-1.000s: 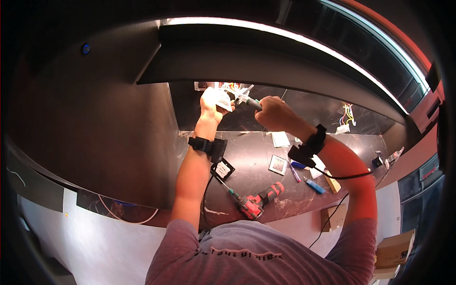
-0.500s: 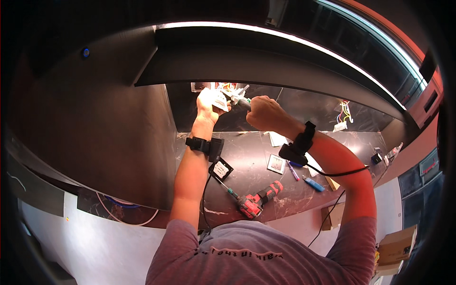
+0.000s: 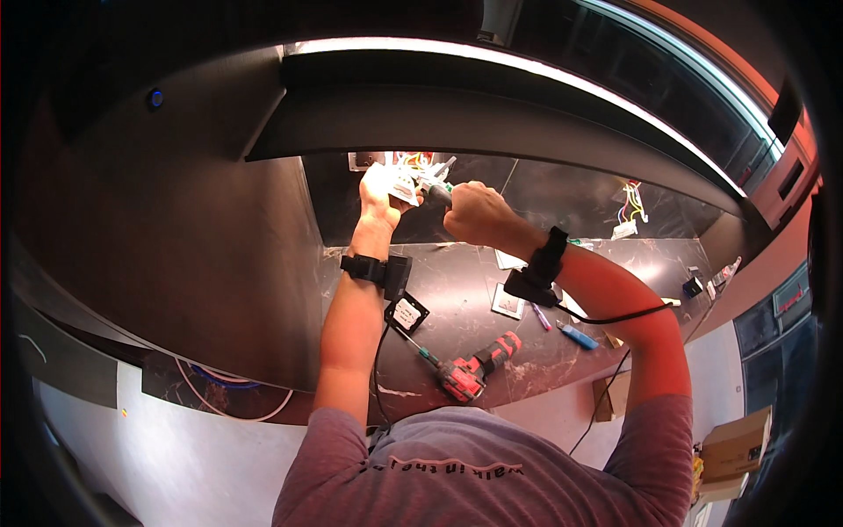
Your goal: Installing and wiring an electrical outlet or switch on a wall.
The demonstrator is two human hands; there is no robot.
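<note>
At the back wall under the overhead panel, my left hand is closed on a white wall-socket module. Yellow, red and white wires come out of the wall just behind it. My right hand is wrapped round a hand tool with a grey and green handle. Its front end points left, at the wires and module. Glare and my fingers hide the tool's tip, so I cannot tell whether it touches a wire. Left of the module, a socket box shows in the wall.
On the dark marbled counter lie a red and black cordless drill, a black square plate, a white square plate, a purple pen and a blue utility knife. More wires hang from the wall on the right. A dark panel stands left.
My right hand and the tool have shifted slightly left, in closer to the module. My left hand still holds the module in about the same spot. The whole view has moved a little.
</note>
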